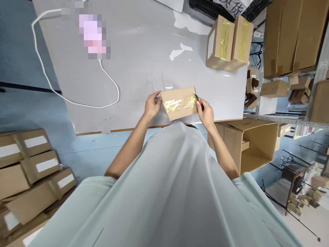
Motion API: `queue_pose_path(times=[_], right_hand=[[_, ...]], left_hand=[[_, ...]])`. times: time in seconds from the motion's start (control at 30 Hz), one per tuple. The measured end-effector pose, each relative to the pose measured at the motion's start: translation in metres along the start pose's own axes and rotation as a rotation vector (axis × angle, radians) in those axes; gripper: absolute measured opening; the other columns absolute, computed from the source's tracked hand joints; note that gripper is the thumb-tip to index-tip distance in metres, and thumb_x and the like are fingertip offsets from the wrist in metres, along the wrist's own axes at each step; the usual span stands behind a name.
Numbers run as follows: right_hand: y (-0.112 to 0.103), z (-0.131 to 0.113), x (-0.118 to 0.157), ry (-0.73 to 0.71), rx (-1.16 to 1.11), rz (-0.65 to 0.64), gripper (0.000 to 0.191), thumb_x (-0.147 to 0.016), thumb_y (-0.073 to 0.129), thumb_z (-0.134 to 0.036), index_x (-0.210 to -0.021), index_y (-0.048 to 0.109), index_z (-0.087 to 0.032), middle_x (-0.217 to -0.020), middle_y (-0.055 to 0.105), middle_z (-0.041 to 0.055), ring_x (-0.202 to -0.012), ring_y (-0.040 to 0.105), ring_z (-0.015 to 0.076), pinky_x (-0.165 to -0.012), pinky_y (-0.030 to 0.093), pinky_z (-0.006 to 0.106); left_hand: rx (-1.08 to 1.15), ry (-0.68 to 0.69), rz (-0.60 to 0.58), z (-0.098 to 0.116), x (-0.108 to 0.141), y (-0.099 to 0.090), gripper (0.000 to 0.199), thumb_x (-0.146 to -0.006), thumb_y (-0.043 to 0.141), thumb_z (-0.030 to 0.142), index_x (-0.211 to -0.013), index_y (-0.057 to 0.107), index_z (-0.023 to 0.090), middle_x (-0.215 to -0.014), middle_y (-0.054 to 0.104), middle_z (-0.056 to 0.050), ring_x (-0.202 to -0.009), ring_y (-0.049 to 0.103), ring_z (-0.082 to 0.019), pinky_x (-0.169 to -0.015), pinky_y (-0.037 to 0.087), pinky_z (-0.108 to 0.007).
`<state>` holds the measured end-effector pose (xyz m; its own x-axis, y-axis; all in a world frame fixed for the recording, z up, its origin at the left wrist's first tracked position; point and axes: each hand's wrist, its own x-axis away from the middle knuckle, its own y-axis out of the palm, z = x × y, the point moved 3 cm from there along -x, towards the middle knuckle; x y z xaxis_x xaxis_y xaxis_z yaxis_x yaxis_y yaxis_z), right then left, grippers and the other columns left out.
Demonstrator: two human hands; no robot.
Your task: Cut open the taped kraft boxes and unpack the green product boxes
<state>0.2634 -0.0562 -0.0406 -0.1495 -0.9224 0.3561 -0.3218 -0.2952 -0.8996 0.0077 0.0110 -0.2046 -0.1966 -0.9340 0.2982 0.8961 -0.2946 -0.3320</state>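
Note:
A small cardboard box (180, 114) with shiny yellowish tape across its top lies near the table's front edge. My left hand (153, 105) has its fingers curled at the box's left end, touching or nearly touching its upper left corner. A red and black cutter (202, 105) is gripped in my right hand (206, 113), its tip at the right end of the tape. The right hand's fingers wrap round the cutter beside the box's right side.
Two taped boxes (221, 43) stand at the table's back right. A white cable (77, 104) loops over the left part of the table (133, 58). An open carton (231, 137) stands below the right front edge; stacked boxes (36, 142) are at lower left.

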Motion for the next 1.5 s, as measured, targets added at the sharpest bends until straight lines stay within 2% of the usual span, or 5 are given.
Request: queue_pose_path(times=[0.17,0.33,0.67,1.1,1.5], right_hand=[[-0.007,-0.019,0.021,0.105,0.04,0.113,0.061,-0.123,0.017,-0.042,-0.168,0.052,-0.019,-0.154,0.071,0.0247,-0.136,0.074,0.0334,-0.108,0.062,0.045],[-0.005,-0.042,0.046,0.075,-0.019,-0.002,0.051,-0.122,0.021,-0.036,-0.162,0.049,-0.024,-0.131,0.081,0.0179,-0.114,0.081,0.0334,-0.095,0.063,0.042],[0.014,-0.12,0.044,-0.098,0.069,-0.221,0.046,-0.126,0.035,-0.037,-0.162,0.061,-0.026,-0.136,0.085,0.0125,-0.121,0.083,0.0317,-0.096,0.06,0.034],[0.011,-0.142,0.037,-0.006,0.027,-0.249,0.041,-0.125,0.041,-0.029,-0.156,0.065,-0.02,-0.127,0.087,0.0144,-0.116,0.083,0.0309,-0.103,0.058,0.037],[0.006,-0.184,0.026,0.116,0.233,-0.353,0.037,-0.119,0.049,-0.015,-0.148,0.071,-0.011,-0.13,0.083,0.022,-0.123,0.08,0.0314,-0.106,0.062,0.041]], left_hand=[[0.059,0.031,0.058,0.046,0.0,-0.052,0.045,-0.108,0.057,0.059,-0.123,0.084,0.026,-0.132,0.085,-0.008,-0.122,0.079,-0.026,-0.109,0.064,-0.039],[0.026,0.079,-0.047,0.078,-0.001,-0.062,0.024,-0.092,0.084,0.048,-0.106,0.088,0.029,-0.113,0.087,-0.005,-0.107,0.081,-0.028,-0.104,0.068,-0.044],[0.063,0.078,-0.092,0.067,-0.007,-0.061,0.024,-0.09,0.085,0.041,-0.11,0.089,0.027,-0.117,0.087,-0.006,-0.115,0.081,-0.031,-0.11,0.068,-0.049],[0.106,0.043,-0.042,0.077,-0.001,-0.062,0.016,-0.09,0.082,0.032,-0.104,0.088,0.026,-0.111,0.087,-0.005,-0.106,0.081,-0.026,-0.099,0.069,-0.039],[0.105,-0.025,0.009,0.07,-0.002,-0.054,0.011,-0.086,0.085,0.034,-0.095,0.089,0.029,-0.107,0.088,-0.003,-0.099,0.083,-0.027,-0.1,0.068,-0.044]])
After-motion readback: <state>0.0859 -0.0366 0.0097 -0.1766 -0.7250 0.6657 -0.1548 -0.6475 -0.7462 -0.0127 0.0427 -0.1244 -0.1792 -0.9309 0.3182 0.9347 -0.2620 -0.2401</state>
